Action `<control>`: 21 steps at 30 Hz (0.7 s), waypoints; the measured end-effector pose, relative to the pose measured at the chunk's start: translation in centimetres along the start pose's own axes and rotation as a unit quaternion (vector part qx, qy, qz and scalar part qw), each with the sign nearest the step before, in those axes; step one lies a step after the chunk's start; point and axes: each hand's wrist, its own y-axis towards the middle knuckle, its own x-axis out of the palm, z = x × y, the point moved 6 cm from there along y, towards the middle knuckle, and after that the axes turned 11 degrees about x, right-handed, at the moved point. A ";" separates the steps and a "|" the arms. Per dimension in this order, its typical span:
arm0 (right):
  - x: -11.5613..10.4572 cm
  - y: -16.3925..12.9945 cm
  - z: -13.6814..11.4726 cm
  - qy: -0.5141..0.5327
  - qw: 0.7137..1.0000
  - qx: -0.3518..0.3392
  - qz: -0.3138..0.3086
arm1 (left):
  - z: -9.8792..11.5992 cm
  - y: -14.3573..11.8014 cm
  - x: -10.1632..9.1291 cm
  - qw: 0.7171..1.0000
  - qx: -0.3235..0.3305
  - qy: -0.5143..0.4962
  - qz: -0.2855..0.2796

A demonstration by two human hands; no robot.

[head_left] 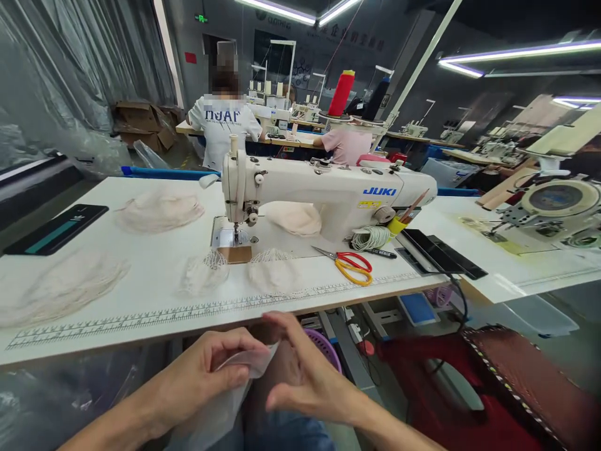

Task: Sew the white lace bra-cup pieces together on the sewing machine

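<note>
- A translucent sheet (223,410) is hanging below the table edge, drooping from the left hand (204,369), which is pinching its upper end between thumb and fingers;
- the right hand (317,379) is facing it from just beside, thumb and fingers spreading apart; whether it is touching the sheet, I cannot tell;
- a purple basket (331,352) is standing under the table, just beyond the right hand and partly covered by it; its contents are staying hidden from view;
- on the table (154,275) ahead of both hands, two netted pale pieces (204,274) (275,272) are lying in front of a white sewing machine (300,181);
- red-and-yellow scissors (354,268) are lying ahead of the right hand; beyond them a yellow cup (397,227) is holding slim sticks (416,203), with coiled cord (370,238) resting just beside it;
- a clear bin (549,316) is sitting well to the right of the right hand; its contents are too unclear to tell;
- cardboard boxes (141,128) are standing far beyond the left hand.
</note>
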 end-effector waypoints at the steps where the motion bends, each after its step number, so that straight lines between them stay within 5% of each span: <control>1: 1.4 0.6 0.4 0.029 0.998 0.019 -0.052 | -0.1 -0.6 -0.3 1.000 0.000 -0.002 -0.002; 4: 4.5 2.1 1.9 0.114 0.979 0.104 -0.131 | -1.4 -3.0 -2.2 0.998 -0.041 -0.014 0.048; 9: 5.8 3.0 2.2 0.121 0.975 0.142 -0.120 | -3.0 -5.8 -4.4 0.985 -0.081 -0.003 0.150; 15: 5.8 3.1 1.0 -0.108 0.988 0.076 -0.080 | -3.3 -2.3 -2.4 0.995 -0.072 0.040 0.056; 21: 5.6 3.4 1.5 -0.172 0.978 0.099 -0.061 | -4.5 -2.1 -2.4 0.995 -0.078 0.047 0.038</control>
